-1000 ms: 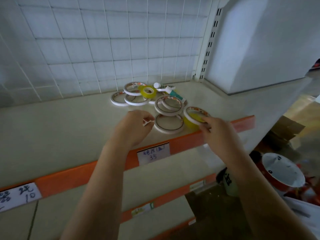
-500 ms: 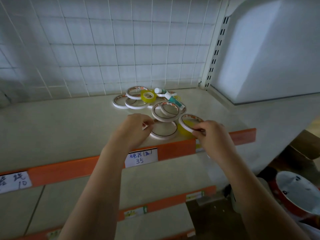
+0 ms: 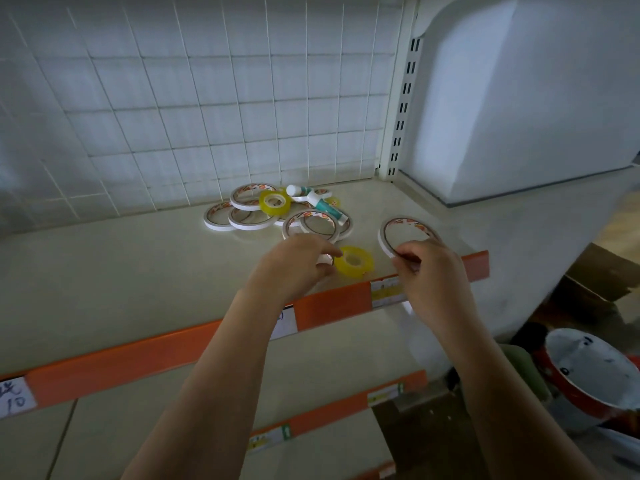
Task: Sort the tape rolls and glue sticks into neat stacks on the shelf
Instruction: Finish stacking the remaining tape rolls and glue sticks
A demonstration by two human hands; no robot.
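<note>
- Our right hand (image 3: 427, 268) pinches a white tape roll (image 3: 405, 233) clear of the pile (image 3: 277, 213), likely starting a stack.
- Left hand (image 3: 294, 268), fingers curled round another white roll, touches the yellow roll (image 3: 354, 261) at the shelf (image 3: 138, 265) front.

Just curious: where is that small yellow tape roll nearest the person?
In the head view, the small yellow tape roll lies flat near the shelf's orange front edge, between the left hand and right hand.
</note>
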